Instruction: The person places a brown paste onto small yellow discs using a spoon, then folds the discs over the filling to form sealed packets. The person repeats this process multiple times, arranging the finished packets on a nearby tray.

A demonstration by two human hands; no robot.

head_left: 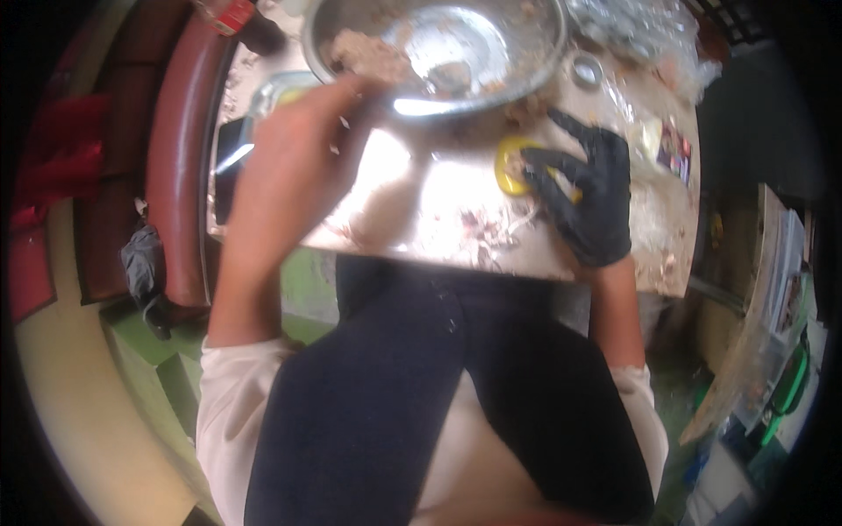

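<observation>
My left hand (pixel 307 140) is bare and blurred by motion. It reaches to the near left rim of a wide metal bowl (pixel 551 66), beside a lump of pinkish-brown paste (pixel 368 54) in the bowl; its fingertips are too smeared to read. My right hand (pixel 589 193) wears a black glove. Its fingers are curled onto a small yellow round piece (pixel 509 168), pressed near the tabletop, with a bit of the paste on it. One gloved finger stretches out toward the bowl. The piece's exact kind cannot be made out.
Paste scraps (pixel 491 230) litter the light table (pixel 438 188). A dark phone-like slab (pixel 231 162) lies at the left edge, with a bottle (pixel 250 26) behind. Clear plastic bags (pixel 645 35) and a small round metal ring (pixel 586 70) sit at the far right. A red-brown padded seat (pixel 186 158) stands left.
</observation>
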